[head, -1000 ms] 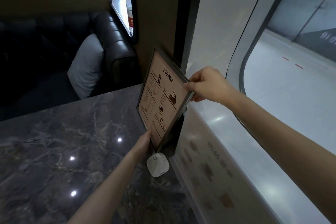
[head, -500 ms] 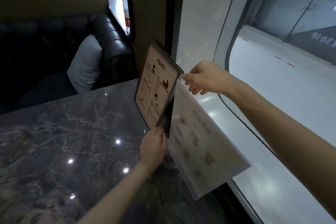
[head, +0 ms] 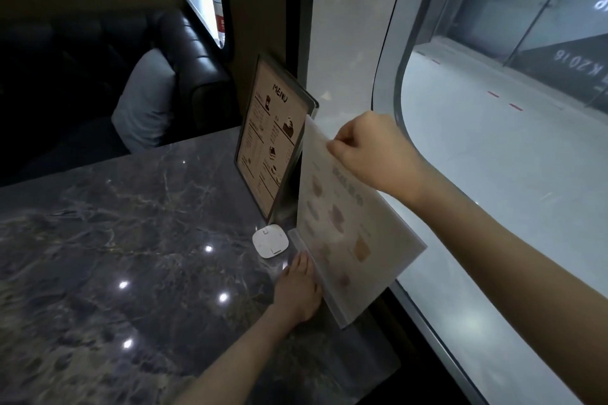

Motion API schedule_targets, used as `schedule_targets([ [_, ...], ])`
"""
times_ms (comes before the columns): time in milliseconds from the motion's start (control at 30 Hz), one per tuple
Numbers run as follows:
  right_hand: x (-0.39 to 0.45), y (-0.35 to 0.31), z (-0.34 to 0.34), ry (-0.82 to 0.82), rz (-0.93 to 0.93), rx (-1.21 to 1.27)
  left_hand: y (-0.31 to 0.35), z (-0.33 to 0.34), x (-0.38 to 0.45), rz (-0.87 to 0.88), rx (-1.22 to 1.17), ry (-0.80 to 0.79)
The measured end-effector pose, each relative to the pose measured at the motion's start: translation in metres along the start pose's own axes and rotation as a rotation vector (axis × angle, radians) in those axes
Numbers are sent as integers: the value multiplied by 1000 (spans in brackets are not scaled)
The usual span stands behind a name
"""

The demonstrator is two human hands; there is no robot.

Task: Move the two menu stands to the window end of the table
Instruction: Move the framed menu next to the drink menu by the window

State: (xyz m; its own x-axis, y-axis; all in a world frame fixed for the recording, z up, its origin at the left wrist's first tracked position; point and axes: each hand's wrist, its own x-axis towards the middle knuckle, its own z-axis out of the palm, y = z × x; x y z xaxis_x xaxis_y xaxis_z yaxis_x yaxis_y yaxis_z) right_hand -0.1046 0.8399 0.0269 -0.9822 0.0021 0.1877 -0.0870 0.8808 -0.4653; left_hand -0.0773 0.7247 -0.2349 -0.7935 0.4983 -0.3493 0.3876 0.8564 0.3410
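Note:
Two menu stands are at the window end of the dark marble table (head: 115, 256). The brown menu stand (head: 271, 138), printed "MENU", stands upright by the wall with no hand on it. Beside it, nearer me, the pale frosted menu stand (head: 342, 227) stands along the window edge. My right hand (head: 368, 148) pinches its top edge. My left hand (head: 301, 286) rests flat against its lower edge at the table surface.
A small white square device (head: 270, 241) lies on the table between the two stands. The curved window (head: 493, 174) runs along the table's right side. A dark sofa (head: 184, 52) with a grey cushion (head: 144, 102) sits beyond the table's far end.
Both hands left the brown menu stand, now standing alone. My right hand took the pale stand's top edge and my left hand moved down to its base.

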Motion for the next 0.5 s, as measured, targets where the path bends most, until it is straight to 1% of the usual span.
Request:
schedule_targets([
  [133, 2, 6, -1, 25, -29, -24, -3, 2, 0, 3, 51, 8],
  [333, 11, 9, -8, 76, -73, -14, -13, 9, -7, -8, -18, 157],
  [500, 23, 10, -4, 97, -79, 11, -24, 5, -7, -48, -58, 160],
])
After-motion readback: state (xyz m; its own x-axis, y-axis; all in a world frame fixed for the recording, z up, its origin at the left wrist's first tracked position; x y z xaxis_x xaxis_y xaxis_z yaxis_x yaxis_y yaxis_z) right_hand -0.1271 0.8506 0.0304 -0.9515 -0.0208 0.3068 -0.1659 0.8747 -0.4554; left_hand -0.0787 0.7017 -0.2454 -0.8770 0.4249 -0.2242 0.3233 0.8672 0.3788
